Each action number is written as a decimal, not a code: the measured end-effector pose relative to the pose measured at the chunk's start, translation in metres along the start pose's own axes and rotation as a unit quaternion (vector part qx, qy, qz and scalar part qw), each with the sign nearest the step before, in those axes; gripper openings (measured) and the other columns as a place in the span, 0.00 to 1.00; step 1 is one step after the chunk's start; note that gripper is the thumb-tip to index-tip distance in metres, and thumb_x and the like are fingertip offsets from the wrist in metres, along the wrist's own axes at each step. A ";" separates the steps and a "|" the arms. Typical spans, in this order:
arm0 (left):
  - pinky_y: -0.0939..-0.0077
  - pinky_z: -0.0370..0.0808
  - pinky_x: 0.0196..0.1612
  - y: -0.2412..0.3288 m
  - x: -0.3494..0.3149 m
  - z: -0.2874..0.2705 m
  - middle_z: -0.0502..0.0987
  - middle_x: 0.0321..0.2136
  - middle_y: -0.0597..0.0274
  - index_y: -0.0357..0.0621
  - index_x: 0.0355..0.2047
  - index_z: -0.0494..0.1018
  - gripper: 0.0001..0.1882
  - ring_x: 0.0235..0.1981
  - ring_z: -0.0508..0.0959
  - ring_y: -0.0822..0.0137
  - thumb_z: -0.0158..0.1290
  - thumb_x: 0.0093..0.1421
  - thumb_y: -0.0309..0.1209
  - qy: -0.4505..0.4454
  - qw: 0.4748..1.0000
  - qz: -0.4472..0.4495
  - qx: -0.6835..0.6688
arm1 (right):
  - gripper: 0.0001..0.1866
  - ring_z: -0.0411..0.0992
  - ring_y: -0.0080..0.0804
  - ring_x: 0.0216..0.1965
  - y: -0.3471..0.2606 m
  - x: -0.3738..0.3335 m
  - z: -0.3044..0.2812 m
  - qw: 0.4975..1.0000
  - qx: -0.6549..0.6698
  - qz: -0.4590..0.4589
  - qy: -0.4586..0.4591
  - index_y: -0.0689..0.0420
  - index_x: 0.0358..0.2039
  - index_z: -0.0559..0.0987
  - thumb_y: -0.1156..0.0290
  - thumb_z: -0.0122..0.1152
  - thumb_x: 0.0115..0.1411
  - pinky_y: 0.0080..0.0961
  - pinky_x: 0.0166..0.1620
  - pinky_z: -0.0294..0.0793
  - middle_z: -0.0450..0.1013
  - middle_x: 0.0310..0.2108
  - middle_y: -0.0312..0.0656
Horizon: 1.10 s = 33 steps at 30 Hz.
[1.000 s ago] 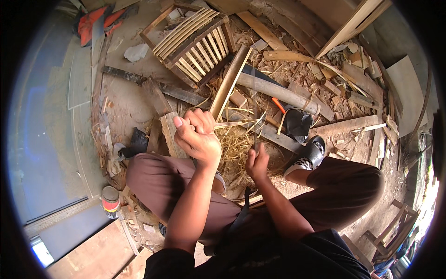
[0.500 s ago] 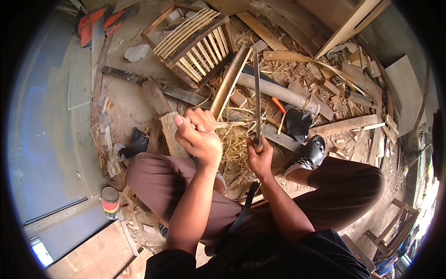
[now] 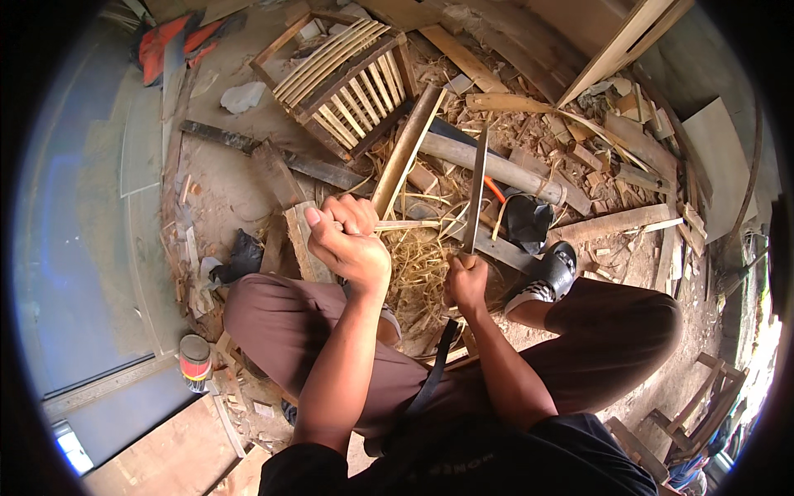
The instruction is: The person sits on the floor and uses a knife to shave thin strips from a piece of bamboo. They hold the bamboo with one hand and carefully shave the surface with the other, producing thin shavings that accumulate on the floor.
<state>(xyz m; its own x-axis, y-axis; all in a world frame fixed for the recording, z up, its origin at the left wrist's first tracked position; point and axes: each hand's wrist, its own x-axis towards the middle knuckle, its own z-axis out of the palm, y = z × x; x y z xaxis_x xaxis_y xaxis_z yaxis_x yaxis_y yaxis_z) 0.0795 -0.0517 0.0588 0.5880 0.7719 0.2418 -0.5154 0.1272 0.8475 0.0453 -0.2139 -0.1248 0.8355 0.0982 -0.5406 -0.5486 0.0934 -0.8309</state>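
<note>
My left hand (image 3: 354, 248) is a fist closed round a thin bamboo strip (image 3: 409, 224), whose pale end sticks out to the right. My right hand (image 3: 466, 283) wraps round the handle of a long knife (image 3: 477, 194). Its blade points up and slightly right, beside the strip's frayed end; whether the two touch I cannot tell. Beyond my left hand, a split bamboo length (image 3: 406, 153) slants away. Pale curled shavings (image 3: 420, 269) lie between my feet, below the strip.
A slatted wooden frame (image 3: 343, 87) stands at the far side. A round pole (image 3: 492, 168), a black bag (image 3: 528, 221) and a plank (image 3: 616, 223) lie to the right among wood scraps. At the left are a dark bag (image 3: 240, 255) and a can (image 3: 195, 357).
The knife has come back toward me, and its blade has tilted from nearly upright to leaning right. My right hand has drawn slightly nearer. My left hand has barely shifted, still holding the strip.
</note>
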 end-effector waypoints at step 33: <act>0.76 0.47 0.19 0.013 -0.003 -0.014 0.51 0.12 0.69 0.48 0.18 0.50 0.25 0.14 0.47 0.75 0.36 0.74 0.39 0.003 0.998 0.017 -0.061 | 0.11 0.66 0.29 0.15 0.068 0.017 -0.017 0.954 0.027 0.269 -0.129 0.56 0.21 0.74 0.67 0.58 0.59 0.33 0.20 0.64 0.68 0.15 0.37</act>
<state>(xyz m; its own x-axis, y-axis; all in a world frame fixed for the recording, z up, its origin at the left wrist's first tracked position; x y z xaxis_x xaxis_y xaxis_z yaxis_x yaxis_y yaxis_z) 0.0626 -0.0433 0.0623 0.5655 0.7806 0.2662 -0.6073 0.1758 0.7748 0.0229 -0.2227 -0.1932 0.4004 0.3863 -0.8309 -0.9027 0.0103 -0.4302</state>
